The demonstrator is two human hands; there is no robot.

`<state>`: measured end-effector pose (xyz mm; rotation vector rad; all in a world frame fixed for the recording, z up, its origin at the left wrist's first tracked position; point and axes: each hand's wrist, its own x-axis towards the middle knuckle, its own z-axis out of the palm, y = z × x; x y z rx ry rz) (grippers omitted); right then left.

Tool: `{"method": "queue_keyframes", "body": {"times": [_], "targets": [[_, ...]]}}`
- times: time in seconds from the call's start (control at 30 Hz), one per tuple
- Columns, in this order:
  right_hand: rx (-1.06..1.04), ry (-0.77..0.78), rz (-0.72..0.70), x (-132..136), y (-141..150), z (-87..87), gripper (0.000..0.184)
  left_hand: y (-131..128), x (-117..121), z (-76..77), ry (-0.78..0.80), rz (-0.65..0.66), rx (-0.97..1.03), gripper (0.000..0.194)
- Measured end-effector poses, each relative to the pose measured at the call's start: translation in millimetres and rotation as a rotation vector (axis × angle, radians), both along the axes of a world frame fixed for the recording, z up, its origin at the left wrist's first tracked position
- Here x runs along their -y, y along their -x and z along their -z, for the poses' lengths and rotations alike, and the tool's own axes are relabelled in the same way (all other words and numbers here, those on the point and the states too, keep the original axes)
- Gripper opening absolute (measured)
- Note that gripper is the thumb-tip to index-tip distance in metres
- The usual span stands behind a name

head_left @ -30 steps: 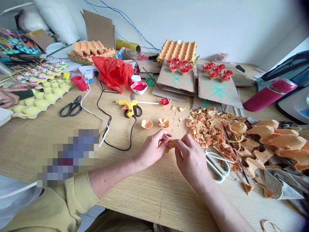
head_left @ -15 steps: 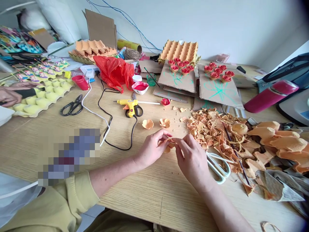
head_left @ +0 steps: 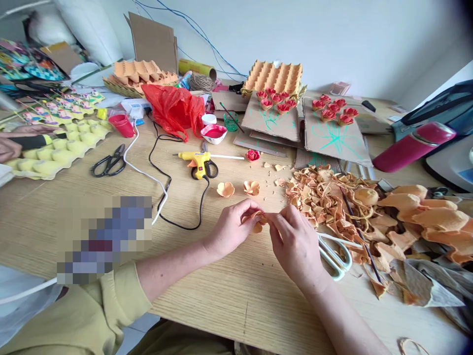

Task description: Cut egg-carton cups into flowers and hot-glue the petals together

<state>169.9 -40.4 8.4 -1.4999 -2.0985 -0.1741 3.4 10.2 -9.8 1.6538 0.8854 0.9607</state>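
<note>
Your left hand (head_left: 229, 229) holds its fingers pinched on the left side of a small, orange, petal-shaped moulded-pulp cup (head_left: 257, 228), palm turned inward, forearm slanting up from the near edge of the desk (head_left: 207, 301). The cup sits between both hands' fingertips. Your right hand (head_left: 295, 244), knuckles up, pinches its right rim between thumb and forefinger. Pale, loop-handled scissors (head_left: 337, 256) lie just right, toward the desk's right edge.

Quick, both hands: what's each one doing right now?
Left hand: closed, holding the orange flower by one side.
Right hand: closed, fingers pinching the same flower's edge.
</note>
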Motion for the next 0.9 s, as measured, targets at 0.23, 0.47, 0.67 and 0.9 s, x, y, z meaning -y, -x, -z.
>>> {"method": "queue_keyframes", "body": {"times": [0.23,0.47,0.67,0.9], "targets": [[-0.206,0.087,-0.001,-3.1,-0.3,3.6,0.017,0.8,0.4,-1.4,-0.050,-0.018,-0.013,0.006],[-0.126,0.050,-0.006,-1.2,-2.6,3.0,0.019,-0.2,1.2,-0.6,0.015,0.000,-0.013,0.009],[-0.053,0.042,-0.014,-0.3,-3.6,1.8,0.022,0.1,0.3,1.9,0.057,0.016,0.011,0.011],[-0.209,0.132,-0.018,-0.9,-1.5,-0.4,0.016,-0.6,2.7,2.4,0.030,-0.003,-0.004,0.008]]}}
